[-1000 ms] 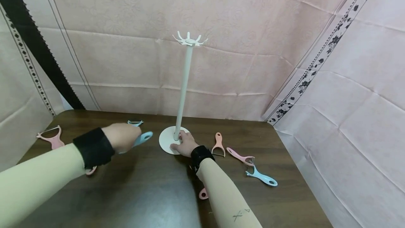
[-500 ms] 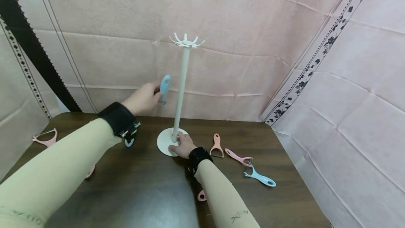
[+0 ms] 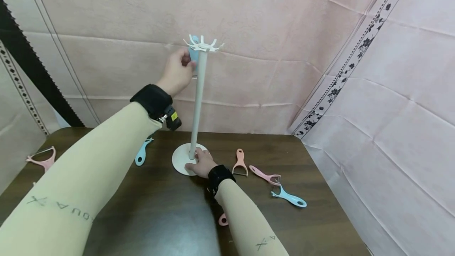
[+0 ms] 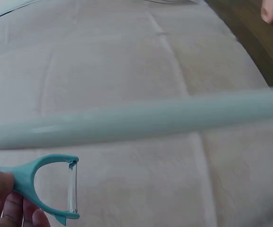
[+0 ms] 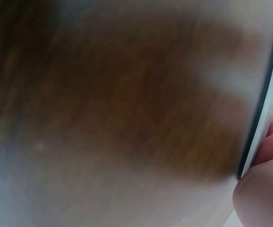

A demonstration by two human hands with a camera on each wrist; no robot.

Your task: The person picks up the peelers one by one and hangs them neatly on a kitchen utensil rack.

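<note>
Left hand (image 3: pixel 176 71) pinches light-blue plastic Y-peeler (image 4: pixel 46 188) by its handle, handle end up at the white stand's hook crown (image 3: pixel 203 45), blade below. Right hand (image 3: pixel 199 162) presses flat on the round base (image 3: pixel 177 160).

Three blue peelers (image 3: pixel 143 152) (image 3: pixel 288 198) (image 3: pixel 194 52), four pink peelers (image 3: pixel 41 160) (image 3: pixel 239 162) (image 3: pixel 264 174) (image 3: pixel 223 219), one white hook stand (image 3: pixel 198 90), two hands (image 3: pixel 177 70) (image 3: pixel 200 163).
</note>
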